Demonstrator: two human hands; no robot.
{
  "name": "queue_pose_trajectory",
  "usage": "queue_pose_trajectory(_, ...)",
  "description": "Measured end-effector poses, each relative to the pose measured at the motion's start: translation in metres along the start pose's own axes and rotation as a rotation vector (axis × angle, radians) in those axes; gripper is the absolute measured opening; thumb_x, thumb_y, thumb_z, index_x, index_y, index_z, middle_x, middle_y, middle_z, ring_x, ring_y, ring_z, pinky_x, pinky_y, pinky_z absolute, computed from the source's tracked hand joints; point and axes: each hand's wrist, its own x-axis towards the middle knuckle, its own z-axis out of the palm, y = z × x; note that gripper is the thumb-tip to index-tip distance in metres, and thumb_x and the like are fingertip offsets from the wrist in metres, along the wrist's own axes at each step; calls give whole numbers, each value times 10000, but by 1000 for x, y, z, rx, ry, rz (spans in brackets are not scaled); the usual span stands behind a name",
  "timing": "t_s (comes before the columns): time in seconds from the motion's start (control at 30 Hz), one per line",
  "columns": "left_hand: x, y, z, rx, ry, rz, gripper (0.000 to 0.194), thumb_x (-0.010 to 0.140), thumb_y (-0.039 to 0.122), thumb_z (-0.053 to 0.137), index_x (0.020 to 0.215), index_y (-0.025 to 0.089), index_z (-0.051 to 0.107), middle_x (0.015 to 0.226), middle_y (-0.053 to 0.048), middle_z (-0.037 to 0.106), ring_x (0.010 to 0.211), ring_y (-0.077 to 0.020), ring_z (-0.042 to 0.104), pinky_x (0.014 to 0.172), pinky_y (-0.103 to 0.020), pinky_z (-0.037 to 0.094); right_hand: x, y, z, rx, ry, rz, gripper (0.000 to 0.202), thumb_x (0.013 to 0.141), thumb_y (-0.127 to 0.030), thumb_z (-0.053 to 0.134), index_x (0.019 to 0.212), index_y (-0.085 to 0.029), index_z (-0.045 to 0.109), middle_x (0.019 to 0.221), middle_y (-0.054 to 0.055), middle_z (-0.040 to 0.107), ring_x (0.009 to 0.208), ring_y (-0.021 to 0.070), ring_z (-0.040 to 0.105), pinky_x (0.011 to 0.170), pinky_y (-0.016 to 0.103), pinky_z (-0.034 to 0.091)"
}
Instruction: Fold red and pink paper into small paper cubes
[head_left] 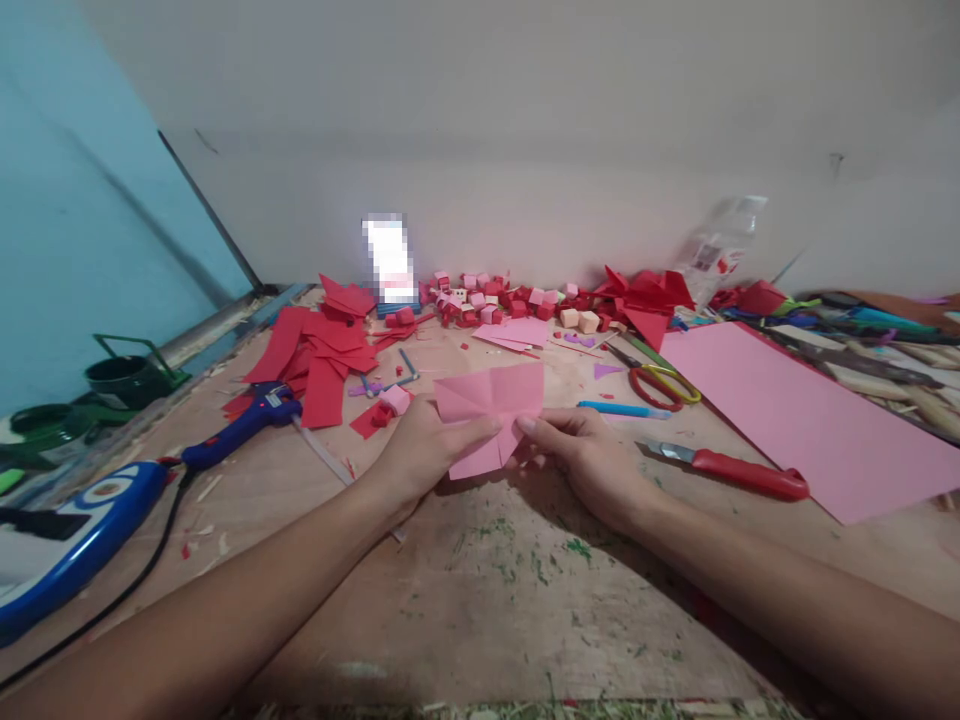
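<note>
A creased piece of pink paper (pixel 491 395) is held just above the wooden table, with fold lines running across it and a slit or fold edge at its lower middle. My left hand (pixel 427 440) grips its left side, thumb lying on top near the centre. From the right, my right hand (pixel 574 445) pinches the lower right part between thumb and fingers; some of those fingertips are hidden under the paper. Close to my left hand sits a small pink paper cube (pixel 395 400). A blue pen (pixel 624 410) lies just beyond my right hand.
A red-handled knife (pixel 750 474), scissors (pixel 664 385) and a large pink sheet (pixel 810 420) lie to the right. On the left are red paper pieces (pixel 322 365) and a blue glue gun (pixel 240 425) with its cord. Small paper cubes (pixel 487 300), a lit phone (pixel 390 260) and a plastic bottle (pixel 724 250) line the back.
</note>
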Motion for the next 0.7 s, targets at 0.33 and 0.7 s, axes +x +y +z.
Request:
queue_pose_trajectory(0.33,3,-6,-3,-4,-3,6,336,679,283,815,958,113,733,914,-101,772,747,-222,708,661,-306,565,2,1,-1,216,23,19,248,767,-377,807,654,-170,728,635,46,686,589,150,626,609,275,515)
queue_pose_trajectory(0.7,6,-2,-10,151,-49,-54,313,643,293,818,885,106,754,829,-113,761,714,-248,703,598,-304,533,2,-2,-2,-38,24,34,217,745,-379,820,735,-167,782,707,77,745,608,161,639,601,286,499)
